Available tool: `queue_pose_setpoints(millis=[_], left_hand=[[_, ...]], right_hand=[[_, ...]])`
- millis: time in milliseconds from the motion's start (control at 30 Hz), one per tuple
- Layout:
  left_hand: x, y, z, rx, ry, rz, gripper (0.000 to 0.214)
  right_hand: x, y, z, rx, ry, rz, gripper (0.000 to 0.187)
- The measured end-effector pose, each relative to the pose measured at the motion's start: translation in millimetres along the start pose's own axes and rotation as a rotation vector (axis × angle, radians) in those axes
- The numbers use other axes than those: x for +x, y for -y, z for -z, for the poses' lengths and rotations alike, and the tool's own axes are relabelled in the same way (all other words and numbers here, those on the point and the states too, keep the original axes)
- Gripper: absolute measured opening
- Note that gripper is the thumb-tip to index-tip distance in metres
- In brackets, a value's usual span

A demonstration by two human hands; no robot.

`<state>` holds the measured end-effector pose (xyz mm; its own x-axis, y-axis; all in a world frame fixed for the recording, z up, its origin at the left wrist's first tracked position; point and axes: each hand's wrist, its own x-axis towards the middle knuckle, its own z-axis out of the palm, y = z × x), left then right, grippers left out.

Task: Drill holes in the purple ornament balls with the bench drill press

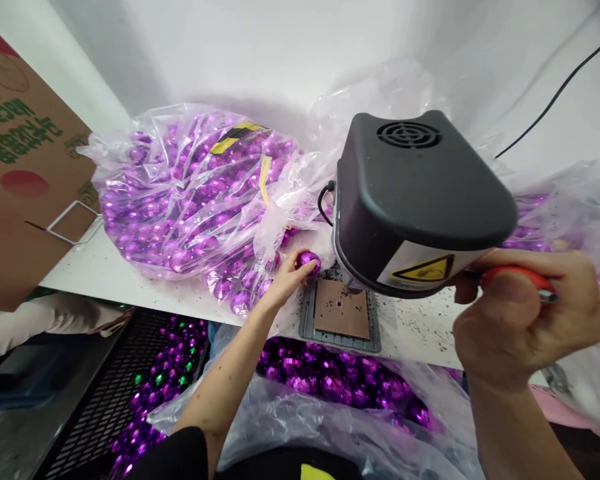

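Observation:
My left hand (289, 279) is closed on a shiny purple ball (307, 261), holding it just left of the black machine (415, 200) and above the brown pad (341, 317) under the machine's head. My right hand (520, 313) is wrapped round a red handle (517, 275) at the machine's right side. A clear plastic bag (195, 200) full of purple balls lies on the white table (100, 270) to the left of my left hand.
A brown cardboard box (25, 173) stands at the far left. Below the table edge an open bag (330, 380) holds more purple balls, and others lie in a black crate (150, 393). Another plastic bag (575, 213) sits at the right. A black cable (555, 97) runs along the wall.

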<state>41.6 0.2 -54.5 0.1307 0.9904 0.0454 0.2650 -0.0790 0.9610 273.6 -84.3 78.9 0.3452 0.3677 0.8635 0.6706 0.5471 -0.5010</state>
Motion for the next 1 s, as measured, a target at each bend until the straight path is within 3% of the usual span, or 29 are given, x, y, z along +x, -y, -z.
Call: queue_pose_setpoints(millis=[100,200,400,533,700,833,1000], left_hand=[[-29,-9,-0.4,-0.277,0.182,0.177,0.039],[-47,-13,-7.4,-0.251,0.187,0.192,0.043],[-60,-6,-31.7,0.012,0.048,0.053,0.045],[-67,-2,-38.1,0.046,0.003,-0.04,0.047],[-72,-6,-39.7,0.229,-0.019,-0.217,0.048],[-73,-10,-43.5,0.451,0.039,-0.368,0.051],[-71,-12,-51.0,0.539,0.02,-0.385,0.053]], right_hand=[[0,0,-2,0.019,-0.024,0.001,0.03],[1,1,-3,0.049,-0.021,0.008,0.029],[1,4,2,0.027,0.054,-0.039,0.027],[0,3,6,0.029,0.094,-0.053,0.027],[-1,4,6,0.01,0.096,-0.068,0.026],[-1,4,5,0.023,0.097,-0.063,0.026],[-1,3,5,0.043,0.076,-0.04,0.028]])
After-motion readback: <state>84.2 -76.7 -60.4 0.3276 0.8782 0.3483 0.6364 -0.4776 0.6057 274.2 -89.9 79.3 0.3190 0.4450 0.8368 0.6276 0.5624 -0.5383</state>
